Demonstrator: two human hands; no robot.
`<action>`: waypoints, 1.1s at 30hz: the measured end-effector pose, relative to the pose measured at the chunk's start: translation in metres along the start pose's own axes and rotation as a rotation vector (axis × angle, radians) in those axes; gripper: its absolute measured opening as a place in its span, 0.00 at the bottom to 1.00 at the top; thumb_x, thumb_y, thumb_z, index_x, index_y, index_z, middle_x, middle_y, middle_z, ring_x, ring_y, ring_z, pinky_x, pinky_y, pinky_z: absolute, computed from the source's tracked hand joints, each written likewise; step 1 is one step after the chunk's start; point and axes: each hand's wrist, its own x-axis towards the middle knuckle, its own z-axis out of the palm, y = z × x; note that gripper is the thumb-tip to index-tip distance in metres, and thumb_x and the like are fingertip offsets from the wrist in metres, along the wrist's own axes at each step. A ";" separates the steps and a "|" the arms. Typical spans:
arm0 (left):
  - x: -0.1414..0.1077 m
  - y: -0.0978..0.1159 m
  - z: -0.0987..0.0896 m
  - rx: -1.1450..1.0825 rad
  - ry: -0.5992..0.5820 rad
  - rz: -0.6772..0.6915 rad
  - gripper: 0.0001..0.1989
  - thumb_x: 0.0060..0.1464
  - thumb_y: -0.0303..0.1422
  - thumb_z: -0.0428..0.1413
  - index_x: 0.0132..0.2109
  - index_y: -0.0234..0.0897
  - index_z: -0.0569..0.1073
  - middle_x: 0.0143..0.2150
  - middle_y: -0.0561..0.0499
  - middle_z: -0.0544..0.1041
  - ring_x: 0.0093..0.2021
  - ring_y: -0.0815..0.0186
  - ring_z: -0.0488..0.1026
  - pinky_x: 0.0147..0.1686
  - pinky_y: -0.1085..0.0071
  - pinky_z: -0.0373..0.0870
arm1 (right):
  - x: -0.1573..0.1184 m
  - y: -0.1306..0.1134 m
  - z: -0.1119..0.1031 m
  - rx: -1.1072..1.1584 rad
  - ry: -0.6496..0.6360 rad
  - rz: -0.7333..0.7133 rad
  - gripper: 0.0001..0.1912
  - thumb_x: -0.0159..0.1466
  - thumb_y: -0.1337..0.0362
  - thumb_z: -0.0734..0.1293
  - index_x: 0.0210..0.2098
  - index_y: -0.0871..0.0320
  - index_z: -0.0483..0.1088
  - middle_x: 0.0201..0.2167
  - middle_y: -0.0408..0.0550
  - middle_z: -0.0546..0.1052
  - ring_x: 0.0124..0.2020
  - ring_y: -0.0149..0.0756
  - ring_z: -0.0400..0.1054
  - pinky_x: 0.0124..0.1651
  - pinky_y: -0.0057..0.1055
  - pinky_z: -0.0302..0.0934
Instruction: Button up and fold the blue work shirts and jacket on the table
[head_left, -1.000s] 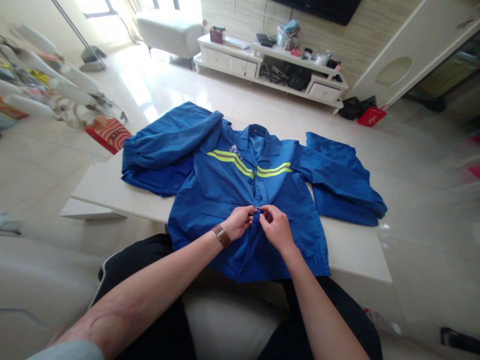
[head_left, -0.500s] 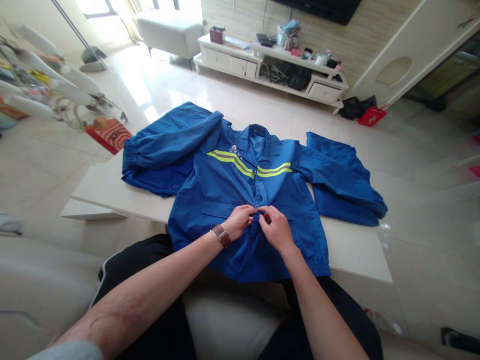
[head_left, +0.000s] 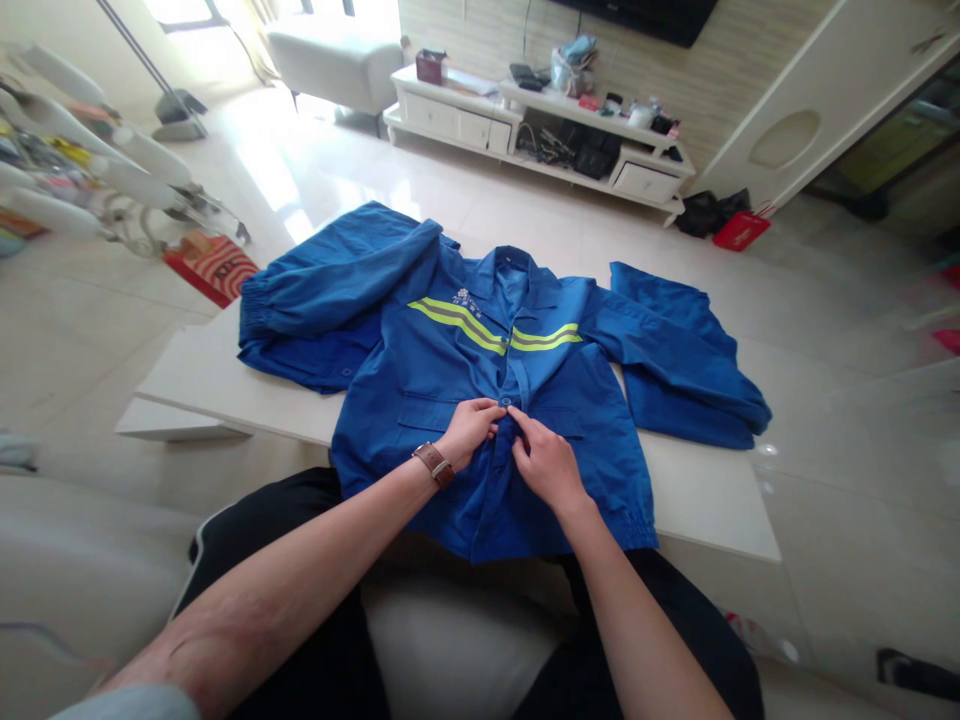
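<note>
A blue work jacket (head_left: 435, 370) with yellow-and-grey reflective stripes lies face up in front of me, collar away from me and its hem at my lap. My left hand (head_left: 472, 430), with a brown watch strap (head_left: 433, 465) at the wrist, pinches the front placket just below a round button (head_left: 506, 401). From the other side, my right hand (head_left: 551, 462) holds its index fingertip against the placket beside that button, its other fingers curled in at the cloth. Both sets of fingertips nearly meet. Whatever lies beneath them is hidden.
The jacket rests on a white table (head_left: 712, 495). More folded blue cloth lies under both sleeves, left (head_left: 315, 360) and right (head_left: 675, 390). Beyond stand a white TV cabinet (head_left: 450, 122), a grey ottoman (head_left: 337, 60) and a red bag (head_left: 741, 231). A patterned red bag (head_left: 214, 268) is at left.
My right index finger has straightened toward the button, and its thumb has drawn lower. My left hand still pinches the placket. The whole view has shifted slightly.
</note>
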 end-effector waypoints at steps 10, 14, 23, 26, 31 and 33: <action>-0.003 0.005 0.000 0.036 -0.035 -0.001 0.02 0.53 0.26 0.61 0.32 0.31 0.77 0.26 0.54 0.73 0.22 0.76 0.66 0.25 0.77 0.63 | -0.001 -0.005 0.000 0.038 0.106 -0.010 0.28 0.70 0.65 0.59 0.69 0.48 0.66 0.45 0.50 0.77 0.41 0.42 0.74 0.42 0.33 0.68; -0.007 -0.002 0.001 0.180 -0.113 -0.019 0.08 0.53 0.26 0.60 0.26 0.33 0.74 0.21 0.55 0.70 0.21 0.74 0.66 0.24 0.76 0.62 | 0.005 -0.003 -0.002 0.182 0.282 0.008 0.23 0.68 0.64 0.62 0.62 0.55 0.71 0.48 0.54 0.74 0.50 0.44 0.71 0.50 0.36 0.69; -0.017 -0.035 -0.005 0.409 -0.301 -0.028 0.19 0.57 0.33 0.54 0.18 0.37 0.68 0.17 0.51 0.71 0.19 0.69 0.66 0.24 0.74 0.61 | 0.011 0.007 0.008 0.102 0.219 0.092 0.19 0.68 0.61 0.63 0.57 0.55 0.74 0.51 0.55 0.72 0.54 0.48 0.67 0.58 0.44 0.66; -0.028 -0.045 -0.008 0.547 -0.346 0.050 0.20 0.58 0.32 0.55 0.17 0.39 0.68 0.17 0.51 0.71 0.20 0.68 0.67 0.26 0.73 0.59 | 0.011 0.008 0.007 0.004 0.193 0.102 0.19 0.68 0.62 0.63 0.57 0.55 0.74 0.52 0.56 0.72 0.54 0.50 0.66 0.56 0.44 0.66; -0.047 -0.039 -0.017 0.836 -0.350 0.358 0.19 0.56 0.35 0.62 0.19 0.40 0.69 0.20 0.51 0.70 0.23 0.66 0.65 0.31 0.72 0.60 | 0.010 0.014 0.004 -0.075 0.128 0.108 0.21 0.66 0.68 0.63 0.57 0.55 0.72 0.51 0.56 0.75 0.52 0.49 0.68 0.52 0.40 0.66; -0.046 -0.030 -0.023 0.913 -0.307 0.439 0.15 0.53 0.35 0.65 0.22 0.41 0.71 0.24 0.49 0.72 0.29 0.63 0.69 0.37 0.70 0.65 | 0.010 0.016 0.004 -0.041 0.119 0.128 0.23 0.65 0.72 0.61 0.57 0.54 0.72 0.49 0.54 0.76 0.49 0.46 0.70 0.49 0.37 0.65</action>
